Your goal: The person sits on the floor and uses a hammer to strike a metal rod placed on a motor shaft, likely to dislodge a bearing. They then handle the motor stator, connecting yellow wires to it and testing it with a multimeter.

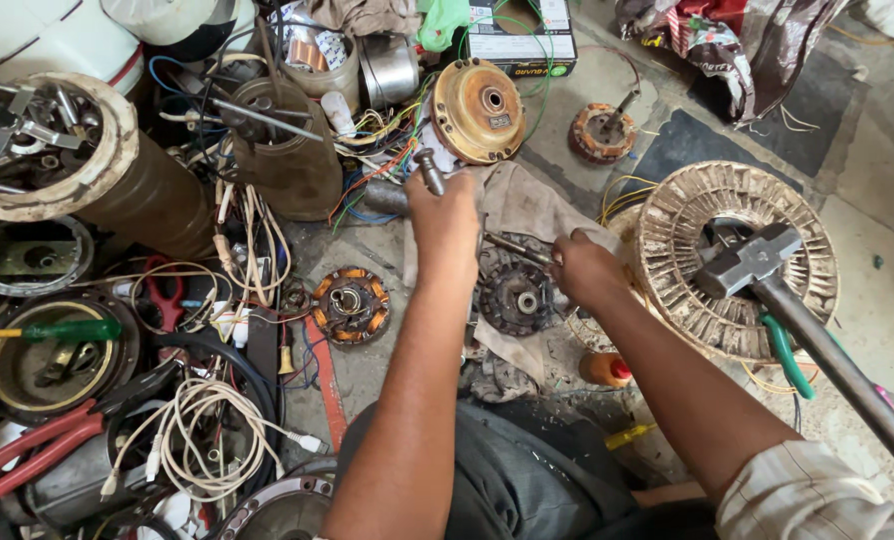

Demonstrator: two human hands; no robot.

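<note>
Head view: two hands on a dark motor hub, floor thick with parts.

Left hand [445, 222] clenched on a metal tool handle [429, 170], right hand [585, 268] pinching a rod [515, 248] over the hub [515, 295] on a rag [527, 205]; risk of slipping onto knuckles, hub skidding on loose cloth.

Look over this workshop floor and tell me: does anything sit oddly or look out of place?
Yes. A heavy hammer lies propped across the ring-shaped stator core at right, its handle sticking out over the floor. Loose wires sprawl tangled at lower left.
</note>
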